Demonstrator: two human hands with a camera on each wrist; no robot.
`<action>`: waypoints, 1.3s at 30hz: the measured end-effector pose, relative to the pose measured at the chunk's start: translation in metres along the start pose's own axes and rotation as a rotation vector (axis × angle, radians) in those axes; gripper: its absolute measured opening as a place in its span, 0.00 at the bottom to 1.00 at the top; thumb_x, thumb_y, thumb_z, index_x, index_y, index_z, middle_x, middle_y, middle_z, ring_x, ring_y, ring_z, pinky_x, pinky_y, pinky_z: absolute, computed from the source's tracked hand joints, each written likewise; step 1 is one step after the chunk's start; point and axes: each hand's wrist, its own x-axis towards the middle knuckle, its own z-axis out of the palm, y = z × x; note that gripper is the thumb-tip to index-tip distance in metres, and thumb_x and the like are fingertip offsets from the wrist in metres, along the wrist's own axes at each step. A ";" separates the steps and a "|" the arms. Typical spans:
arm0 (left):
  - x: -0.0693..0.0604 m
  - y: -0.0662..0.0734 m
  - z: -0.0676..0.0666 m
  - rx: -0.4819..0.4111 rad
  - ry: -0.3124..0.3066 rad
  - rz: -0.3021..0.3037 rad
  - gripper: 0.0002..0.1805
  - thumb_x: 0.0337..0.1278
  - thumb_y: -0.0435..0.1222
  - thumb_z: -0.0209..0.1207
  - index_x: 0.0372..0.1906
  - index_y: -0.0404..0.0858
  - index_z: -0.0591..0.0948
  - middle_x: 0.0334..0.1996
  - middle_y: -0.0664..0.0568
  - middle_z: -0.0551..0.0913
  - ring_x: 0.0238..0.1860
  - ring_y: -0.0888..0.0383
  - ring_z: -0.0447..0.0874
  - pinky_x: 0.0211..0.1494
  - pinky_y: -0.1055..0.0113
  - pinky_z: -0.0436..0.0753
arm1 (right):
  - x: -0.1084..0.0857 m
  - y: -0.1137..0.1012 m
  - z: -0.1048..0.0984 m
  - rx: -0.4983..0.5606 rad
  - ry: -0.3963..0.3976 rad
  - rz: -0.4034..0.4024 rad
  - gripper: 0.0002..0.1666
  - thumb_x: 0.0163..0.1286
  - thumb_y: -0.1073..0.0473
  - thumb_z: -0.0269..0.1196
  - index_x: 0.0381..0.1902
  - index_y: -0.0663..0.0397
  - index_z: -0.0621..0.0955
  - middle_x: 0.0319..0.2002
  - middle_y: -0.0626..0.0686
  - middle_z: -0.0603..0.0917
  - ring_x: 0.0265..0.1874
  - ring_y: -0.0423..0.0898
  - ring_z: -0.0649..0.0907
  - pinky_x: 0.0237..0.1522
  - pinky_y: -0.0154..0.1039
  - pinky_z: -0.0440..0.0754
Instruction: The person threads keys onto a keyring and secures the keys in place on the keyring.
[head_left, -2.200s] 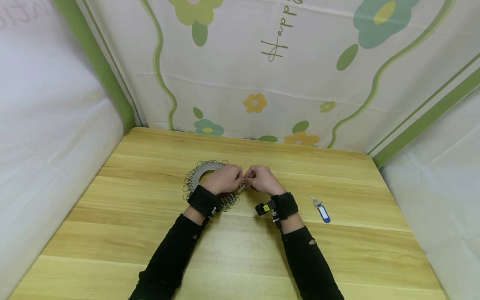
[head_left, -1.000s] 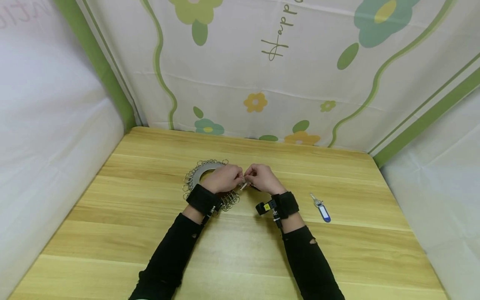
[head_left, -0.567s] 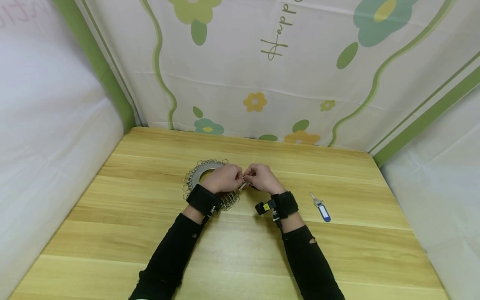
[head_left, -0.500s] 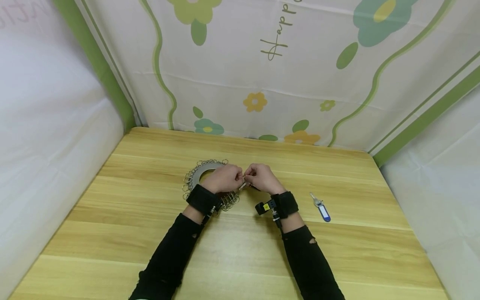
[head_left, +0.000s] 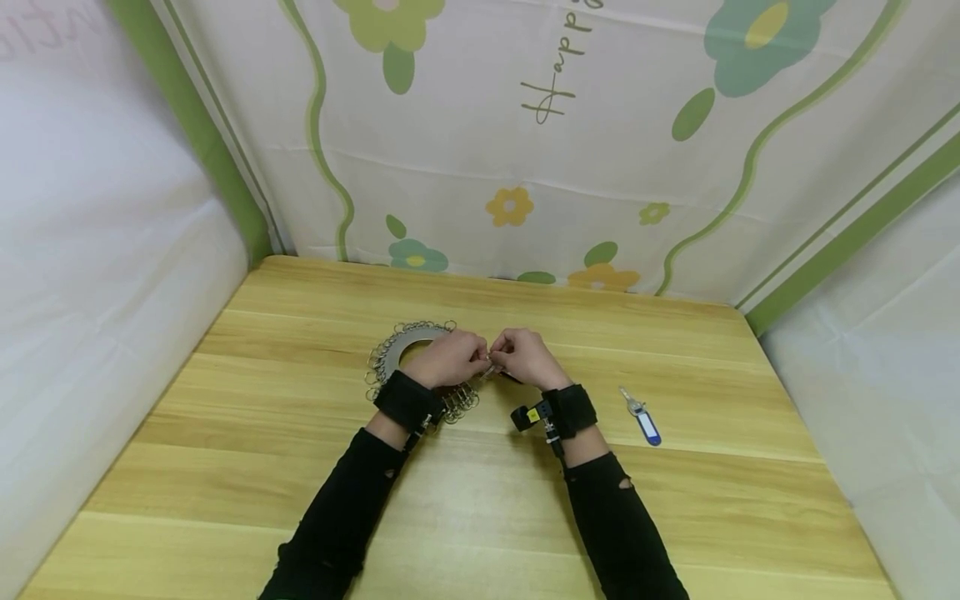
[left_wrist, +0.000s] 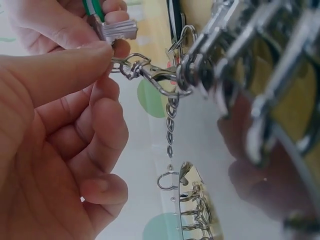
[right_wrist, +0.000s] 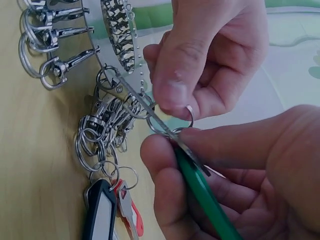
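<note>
The key tag (right_wrist: 202, 195) is a slim green strip with a silver key (right_wrist: 161, 122) at its end, the blade turned nearly edge-on to the right wrist camera. It sits in the right hand (head_left: 525, 360), whose thumb and index finger pinch it where tag meets key, just beside the grey plate (head_left: 392, 357). The left hand (head_left: 447, 357) pinches a split ring (right_wrist: 191, 116) between thumb and forefinger, and that ring links to a swivel clasp (left_wrist: 160, 75) hooked at the plate's edge. Whether the key is threaded on the ring I cannot tell (the fingertips cover the join).

The plate lies on the wooden surface (head_left: 465, 517), round with an open middle and polished enough to mirror the fingers; more clasps with small rings fringe it. A black tag (right_wrist: 97, 210) and a red tag (right_wrist: 139, 222) hang near it. From the head view, the left hand and its black wristband (head_left: 408, 400) block part of the plate. Well apart, to the right, a blue tag (head_left: 648, 427) with its own key lies on the surface. Beyond rises a white curtain (head_left: 442, 150) with flowers.
</note>
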 end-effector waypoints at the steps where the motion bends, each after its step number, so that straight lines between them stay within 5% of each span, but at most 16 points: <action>1: 0.000 0.000 0.000 0.008 -0.003 0.001 0.08 0.65 0.36 0.55 0.28 0.43 0.79 0.23 0.56 0.77 0.22 0.60 0.73 0.31 0.68 0.72 | 0.000 0.000 0.000 -0.005 0.000 0.001 0.04 0.70 0.65 0.57 0.37 0.58 0.80 0.28 0.54 0.82 0.29 0.53 0.82 0.26 0.37 0.76; 12: -0.002 0.003 -0.002 0.040 -0.033 -0.012 0.09 0.67 0.36 0.52 0.30 0.42 0.78 0.25 0.55 0.77 0.24 0.59 0.74 0.32 0.67 0.72 | -0.001 -0.002 0.000 -0.043 -0.020 -0.018 0.05 0.70 0.64 0.57 0.37 0.57 0.80 0.29 0.54 0.82 0.28 0.51 0.81 0.26 0.37 0.74; 20: -0.001 0.002 -0.002 -0.031 0.012 -0.045 0.10 0.63 0.33 0.51 0.26 0.43 0.77 0.22 0.54 0.76 0.19 0.60 0.72 0.27 0.69 0.71 | 0.000 -0.002 0.000 -0.053 -0.010 -0.019 0.05 0.70 0.63 0.57 0.37 0.56 0.80 0.28 0.51 0.81 0.25 0.48 0.80 0.26 0.37 0.74; 39: -0.001 0.001 -0.001 0.012 -0.002 0.013 0.11 0.67 0.33 0.50 0.28 0.42 0.77 0.23 0.55 0.76 0.22 0.60 0.72 0.30 0.68 0.71 | 0.000 -0.001 0.000 -0.028 0.018 0.016 0.05 0.69 0.64 0.58 0.34 0.57 0.81 0.27 0.54 0.82 0.26 0.52 0.82 0.24 0.37 0.75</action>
